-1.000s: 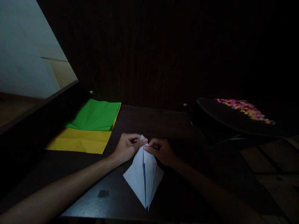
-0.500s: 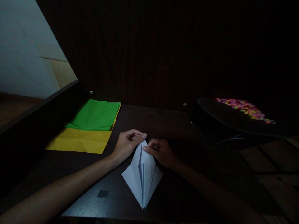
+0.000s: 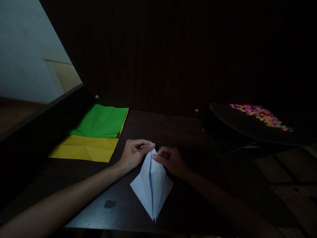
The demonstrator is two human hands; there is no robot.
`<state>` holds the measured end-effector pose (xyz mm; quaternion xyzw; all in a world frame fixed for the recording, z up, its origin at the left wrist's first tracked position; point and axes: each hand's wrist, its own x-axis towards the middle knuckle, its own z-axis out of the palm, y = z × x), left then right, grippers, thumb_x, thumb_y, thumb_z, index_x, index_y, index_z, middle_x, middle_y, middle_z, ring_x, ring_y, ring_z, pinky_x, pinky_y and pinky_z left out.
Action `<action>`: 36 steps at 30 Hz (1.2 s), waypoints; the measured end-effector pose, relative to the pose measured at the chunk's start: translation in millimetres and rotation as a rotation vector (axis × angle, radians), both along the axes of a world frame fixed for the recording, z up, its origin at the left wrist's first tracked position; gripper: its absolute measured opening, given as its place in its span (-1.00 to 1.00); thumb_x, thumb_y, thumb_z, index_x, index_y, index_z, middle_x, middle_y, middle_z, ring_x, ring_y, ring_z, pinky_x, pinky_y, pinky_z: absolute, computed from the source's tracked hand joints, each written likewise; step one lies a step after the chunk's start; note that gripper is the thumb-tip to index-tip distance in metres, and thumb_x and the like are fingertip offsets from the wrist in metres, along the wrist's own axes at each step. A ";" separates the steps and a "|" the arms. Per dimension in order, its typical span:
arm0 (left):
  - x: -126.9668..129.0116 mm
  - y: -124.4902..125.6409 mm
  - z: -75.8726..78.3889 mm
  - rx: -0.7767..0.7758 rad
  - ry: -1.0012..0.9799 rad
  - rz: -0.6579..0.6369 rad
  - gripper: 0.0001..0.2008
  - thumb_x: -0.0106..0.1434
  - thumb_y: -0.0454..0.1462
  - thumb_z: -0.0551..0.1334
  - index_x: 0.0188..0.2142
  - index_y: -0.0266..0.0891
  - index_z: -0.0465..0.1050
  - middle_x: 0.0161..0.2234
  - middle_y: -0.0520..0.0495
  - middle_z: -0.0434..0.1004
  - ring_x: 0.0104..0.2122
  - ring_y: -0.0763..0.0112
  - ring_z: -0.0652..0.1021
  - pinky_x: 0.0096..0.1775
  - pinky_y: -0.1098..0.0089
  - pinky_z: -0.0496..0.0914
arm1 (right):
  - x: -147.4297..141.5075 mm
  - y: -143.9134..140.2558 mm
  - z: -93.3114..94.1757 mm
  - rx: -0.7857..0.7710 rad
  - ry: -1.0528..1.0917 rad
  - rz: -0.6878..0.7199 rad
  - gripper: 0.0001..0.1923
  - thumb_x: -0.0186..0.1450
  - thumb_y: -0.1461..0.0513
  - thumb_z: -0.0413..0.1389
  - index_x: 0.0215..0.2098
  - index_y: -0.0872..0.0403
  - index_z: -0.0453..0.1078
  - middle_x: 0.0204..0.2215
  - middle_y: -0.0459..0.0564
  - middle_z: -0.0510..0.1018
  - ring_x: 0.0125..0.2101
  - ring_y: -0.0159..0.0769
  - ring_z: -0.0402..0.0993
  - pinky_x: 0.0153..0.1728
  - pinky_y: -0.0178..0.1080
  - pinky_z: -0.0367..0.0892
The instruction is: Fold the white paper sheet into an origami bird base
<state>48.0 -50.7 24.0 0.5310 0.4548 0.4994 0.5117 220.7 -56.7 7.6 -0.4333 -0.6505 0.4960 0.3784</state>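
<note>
A white paper sheet folded into a long kite shape point(image 3: 152, 185) lies on the dark wooden surface point(image 3: 160, 127), its narrow tip toward the near edge and its upper point between the two hands. The left hand point(image 3: 135, 153) has thumb and forefinger closed in a grip on the upper point from the left side. The right hand point(image 3: 170, 160) rests on the sheet's upper right flap, fingertips point(image 3: 155, 157) pressing it; whether that grip is pinching the paper or only pressing it cannot be told. The two hands are just beside each other.

To the left, well apart, a creased green paper sheet point(image 3: 101, 120) overlaps a creased yellow paper sheet point(image 3: 85, 148). At far right, small multicoloured pieces point(image 3: 260, 114) lie on a dark raised tray point(image 3: 235, 125).
</note>
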 end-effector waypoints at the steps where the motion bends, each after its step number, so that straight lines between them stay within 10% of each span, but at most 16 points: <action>1: 0.0 -0.5 0.8 0.005 0.001 -0.002 -0.83 0.05 -0.19 0.41 -0.46 -0.28 0.63 -0.55 -0.02 0.56 -0.57 0.49 0.44 -0.54 0.50 0.27 | 0.1 0.0 0.4 0.001 -0.001 0.004 -0.75 0.14 0.13 0.21 -0.60 0.10 0.38 -0.67 -0.17 0.34 -0.63 -0.47 0.18 -0.59 -0.37 0.09; 16: -4.2 5.5 -4.6 -0.047 0.006 -0.287 -0.71 0.04 -0.10 0.43 -0.45 -0.32 0.54 -0.54 -0.02 0.53 -0.55 0.46 0.48 -0.48 0.48 0.33 | 0.9 2.3 -1.9 0.016 -0.016 -0.005 -0.71 0.12 0.12 0.23 -0.63 0.09 0.33 -0.70 -0.20 0.27 -0.63 -0.48 0.14 -0.60 -0.38 0.05; 36: -6.4 7.6 -4.2 0.061 0.067 -0.164 -0.77 0.13 -0.16 0.37 -0.44 -0.31 0.53 -0.49 -0.01 0.53 -0.50 0.48 0.47 -0.45 0.51 0.33 | 7.9 6.2 3.6 0.066 -0.141 0.001 -0.77 0.24 0.14 0.15 -0.51 0.10 0.44 -0.60 -0.14 0.45 -0.57 -0.43 0.30 -0.53 -0.36 0.16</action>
